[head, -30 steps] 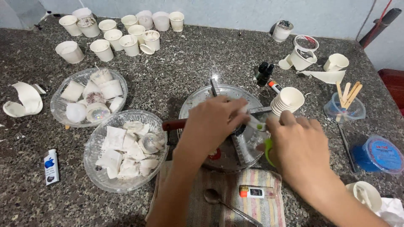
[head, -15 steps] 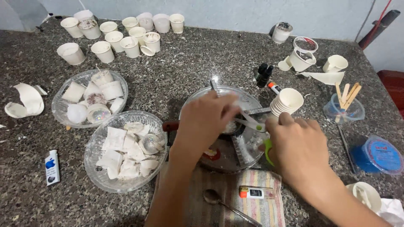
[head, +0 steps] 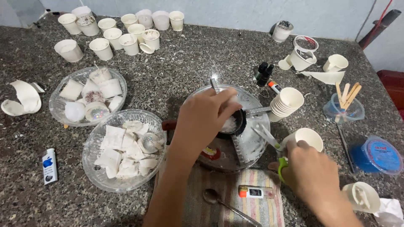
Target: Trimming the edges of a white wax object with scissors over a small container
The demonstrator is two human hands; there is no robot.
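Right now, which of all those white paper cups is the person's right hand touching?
The single upright cup just right of the round metal pan; the right hand rests against it. The stacked cups and the group at the back stand untouched.

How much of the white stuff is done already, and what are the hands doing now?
Done: two glass bowls hold white chunks. In hand: the left hand reaches over a small black pot of white stuff on the round tray; the right hand grips a green-handled tool. Left: the paper cups behind look unfilled.

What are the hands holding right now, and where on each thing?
The left hand grips the small black pot by its rim. The right hand holds the green-handled scissors by their handles.
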